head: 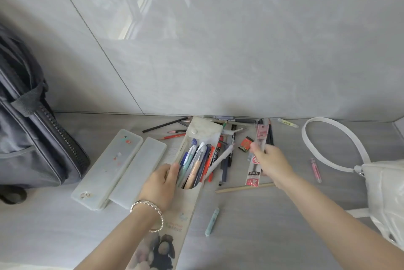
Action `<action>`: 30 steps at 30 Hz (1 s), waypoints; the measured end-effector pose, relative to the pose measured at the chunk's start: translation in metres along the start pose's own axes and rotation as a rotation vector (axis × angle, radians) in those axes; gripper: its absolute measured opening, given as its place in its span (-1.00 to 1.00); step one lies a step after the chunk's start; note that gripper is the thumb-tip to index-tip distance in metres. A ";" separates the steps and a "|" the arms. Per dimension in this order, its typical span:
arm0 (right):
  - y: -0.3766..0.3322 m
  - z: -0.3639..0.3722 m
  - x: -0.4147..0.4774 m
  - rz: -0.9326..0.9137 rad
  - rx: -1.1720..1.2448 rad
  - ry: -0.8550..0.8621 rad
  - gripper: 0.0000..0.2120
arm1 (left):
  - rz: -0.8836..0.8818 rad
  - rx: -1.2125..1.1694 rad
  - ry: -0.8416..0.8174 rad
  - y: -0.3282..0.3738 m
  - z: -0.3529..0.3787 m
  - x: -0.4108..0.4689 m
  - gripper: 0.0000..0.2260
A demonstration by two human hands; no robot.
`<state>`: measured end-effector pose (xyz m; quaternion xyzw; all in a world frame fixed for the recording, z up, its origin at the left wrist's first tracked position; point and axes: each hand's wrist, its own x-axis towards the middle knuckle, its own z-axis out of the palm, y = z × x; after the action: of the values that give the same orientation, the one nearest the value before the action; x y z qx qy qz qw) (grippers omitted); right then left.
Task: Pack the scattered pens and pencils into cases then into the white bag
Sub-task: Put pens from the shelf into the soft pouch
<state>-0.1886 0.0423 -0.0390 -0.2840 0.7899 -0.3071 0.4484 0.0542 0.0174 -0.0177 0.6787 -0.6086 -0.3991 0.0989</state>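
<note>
Beige and soft, the pouch (pixel 192 173) lies open on the grey floor (pixel 262 226), flap folded back toward the wall, already crammed with pens (pixel 196 160). The left hand (pixel 162 184) rests at the pouch's left edge, fingers curled onto the opening to steady it; it pins the pouch rather than lifts it. Right of the pouch, the right hand (pixel 270 160) pinches a flat refill pack (pixel 254 171) near its upper end, the pack's lower end low over the floor.

Loose pieces remain around the pouch: red pencils (pixel 172 136) beyond its flap, dark markers (pixel 229 149) along its right side, a wooden stick (pixel 244 187) and a green highlighter (pixel 212 221) nearer the person. Left of the pouch lies a frosted case (pixel 109 171), opened flat and holding nothing. Far right of the pouch sits the white bag (pixel 384 191).

Filling the cases looks the step in hand. Next, the pack likely needs swinging left and sliding lengthwise into the pouch mouth, or across into the frosted case, since the pouch looks nearly full.
</note>
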 end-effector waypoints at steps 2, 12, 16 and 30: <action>-0.012 -0.009 -0.017 -0.126 0.181 0.097 -0.64 | 0.018 0.015 -0.017 0.003 0.002 -0.003 -0.64; -0.036 0.036 -0.076 -0.347 0.303 -0.187 -0.84 | 0.153 0.005 -0.084 0.020 0.014 -0.021 -0.72; -0.035 0.038 -0.085 -0.312 0.047 -0.387 -0.93 | 0.141 -0.024 -0.082 0.016 0.014 -0.023 -0.66; -0.025 0.038 -0.050 -0.713 -0.263 0.277 -0.94 | 0.154 0.052 -0.072 0.016 0.017 -0.018 -0.61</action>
<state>-0.1288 0.0531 -0.0096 -0.5512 0.7272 -0.3752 0.1629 0.0322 0.0359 -0.0116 0.6175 -0.6723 -0.3983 0.0896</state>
